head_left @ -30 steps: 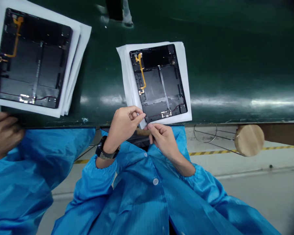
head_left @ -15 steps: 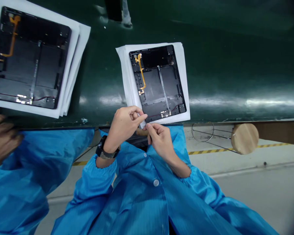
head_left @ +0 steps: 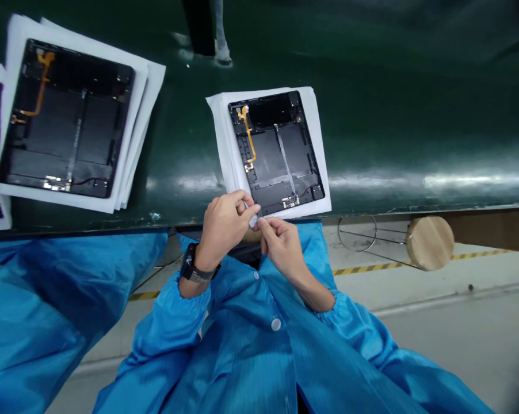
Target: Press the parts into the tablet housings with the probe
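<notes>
An opened black tablet housing (head_left: pixel 277 156) with an orange flex cable and a grey ribbon lies on white foam sheets (head_left: pixel 320 144) on the dark green belt. Just in front of its near edge, my left hand (head_left: pixel 225 224) and my right hand (head_left: pixel 281 241) meet. Both pinch a small pale strip (head_left: pixel 253 218) between thumb and fingertips. I wear a black watch on the left wrist and blue smock sleeves.
A second open tablet housing (head_left: pixel 65 121) on white sheets lies at the left, another at the far left edge. A co-worker's blue sleeve (head_left: pixel 48 293) fills the lower left. A wooden roll (head_left: pixel 430 242) and wire ring (head_left: pixel 358 230) hang under the belt's edge (head_left: pixel 415 208).
The view has shifted, so the tablets sit lower in frame. My hands stay together on the small strip. The co-worker's hand at the left has left the view.
</notes>
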{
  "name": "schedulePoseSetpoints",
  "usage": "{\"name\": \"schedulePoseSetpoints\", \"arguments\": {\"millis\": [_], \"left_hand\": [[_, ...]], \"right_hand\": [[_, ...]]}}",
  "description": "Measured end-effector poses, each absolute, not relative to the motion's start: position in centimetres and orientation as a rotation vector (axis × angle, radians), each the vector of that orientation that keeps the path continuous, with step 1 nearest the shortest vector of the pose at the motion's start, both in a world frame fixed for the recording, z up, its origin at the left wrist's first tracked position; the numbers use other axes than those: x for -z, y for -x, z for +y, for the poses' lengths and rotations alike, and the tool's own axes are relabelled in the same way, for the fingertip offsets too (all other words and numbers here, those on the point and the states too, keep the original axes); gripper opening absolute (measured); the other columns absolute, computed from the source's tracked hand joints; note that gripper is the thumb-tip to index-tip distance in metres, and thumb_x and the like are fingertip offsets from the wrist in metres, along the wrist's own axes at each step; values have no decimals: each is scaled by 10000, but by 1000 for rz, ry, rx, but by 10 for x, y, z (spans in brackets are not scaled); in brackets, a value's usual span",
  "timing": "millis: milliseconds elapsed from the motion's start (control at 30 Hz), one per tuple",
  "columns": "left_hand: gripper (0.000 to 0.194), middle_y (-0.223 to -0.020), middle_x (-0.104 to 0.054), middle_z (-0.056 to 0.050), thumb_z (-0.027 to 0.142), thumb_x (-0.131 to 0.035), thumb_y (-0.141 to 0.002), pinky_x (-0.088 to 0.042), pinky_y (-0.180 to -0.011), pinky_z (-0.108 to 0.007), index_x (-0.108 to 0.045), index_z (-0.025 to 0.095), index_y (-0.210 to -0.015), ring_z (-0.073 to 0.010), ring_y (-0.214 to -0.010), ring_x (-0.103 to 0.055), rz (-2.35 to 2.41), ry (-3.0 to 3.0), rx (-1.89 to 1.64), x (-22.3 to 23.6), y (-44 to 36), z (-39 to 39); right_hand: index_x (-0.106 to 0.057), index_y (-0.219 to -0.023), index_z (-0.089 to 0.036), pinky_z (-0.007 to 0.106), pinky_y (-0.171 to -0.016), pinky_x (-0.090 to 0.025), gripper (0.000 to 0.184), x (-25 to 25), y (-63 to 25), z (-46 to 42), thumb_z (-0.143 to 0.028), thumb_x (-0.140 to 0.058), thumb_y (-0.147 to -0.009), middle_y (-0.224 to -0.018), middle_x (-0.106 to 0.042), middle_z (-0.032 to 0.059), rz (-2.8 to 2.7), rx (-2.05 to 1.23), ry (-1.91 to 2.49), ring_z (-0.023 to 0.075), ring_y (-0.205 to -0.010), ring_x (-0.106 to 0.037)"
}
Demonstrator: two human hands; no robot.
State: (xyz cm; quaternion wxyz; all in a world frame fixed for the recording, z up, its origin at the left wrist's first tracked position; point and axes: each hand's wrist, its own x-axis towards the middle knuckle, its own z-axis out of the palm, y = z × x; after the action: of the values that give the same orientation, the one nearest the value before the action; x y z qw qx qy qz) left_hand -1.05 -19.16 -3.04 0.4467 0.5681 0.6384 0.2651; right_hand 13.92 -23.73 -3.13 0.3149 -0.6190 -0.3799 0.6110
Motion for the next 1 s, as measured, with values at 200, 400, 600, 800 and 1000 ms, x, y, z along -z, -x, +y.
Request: {"name": "schedulePoseSetpoints", "arguments": {"millis": [200, 400, 600, 800, 1000], "left_hand": [[226, -590, -569, 24, 390, -666, -911, -363, -552, -260, -727, 185, -842, -130, -545, -512, 1385, -1279, -703, 42, 22, -189], [208, -585, -544, 34, 373, -685, -899, -369, -561, -253, -729, 179, -836, -118, -549, -494, 1440, -1278, -703, 39, 20, -189], [168, -571, -540, 47, 344, -744, -855, -355, -567, -249, -697, 187, -819, -111, -543, -466, 1526, -1331, -696, 31, 12, -192], [111, -579, -519, 60, 291, -711, -874, -353, -589, -251, -656, 200, -842, -113, -555, -477, 1632, -1446, -647, 28, 5, -198], [100, -586, -483, 75, 276, -702, -896, -345, -584, -233, -647, 200, -859, -98, -554, -476, 1685, -1482, -685, 32, 3, -203]], "right_hand": [[-721, -851, -174, 254, -491, -383, 438, 31, -158, -241, -597, -651, -941, -591, -621, -7, -977, -1653, 1514, 120, -497, -529], [-787, -881, -191, 272, -524, -345, 350, 16, -186, -234, -520, -694, -953, -533, -508, -36, -1041, -1450, 1583, 116, -517, -445], [-759, -899, -183, 250, -491, -362, 330, 24, -187, -234, -504, -695, -947, -523, -627, -14, -956, -1640, 1499, 119, -472, -534], [-729, -863, -175, 243, -481, -359, 336, 28, -188, -233, -497, -691, -950, -516, -654, -4, -928, -1693, 1465, 110, -454, -522], [-666, -880, -179, 237, -526, -487, 285, 23, -192, -233, -448, -738, -941, -692, -769, 40, -917, -1621, 1398, 139, -554, -680]]}}
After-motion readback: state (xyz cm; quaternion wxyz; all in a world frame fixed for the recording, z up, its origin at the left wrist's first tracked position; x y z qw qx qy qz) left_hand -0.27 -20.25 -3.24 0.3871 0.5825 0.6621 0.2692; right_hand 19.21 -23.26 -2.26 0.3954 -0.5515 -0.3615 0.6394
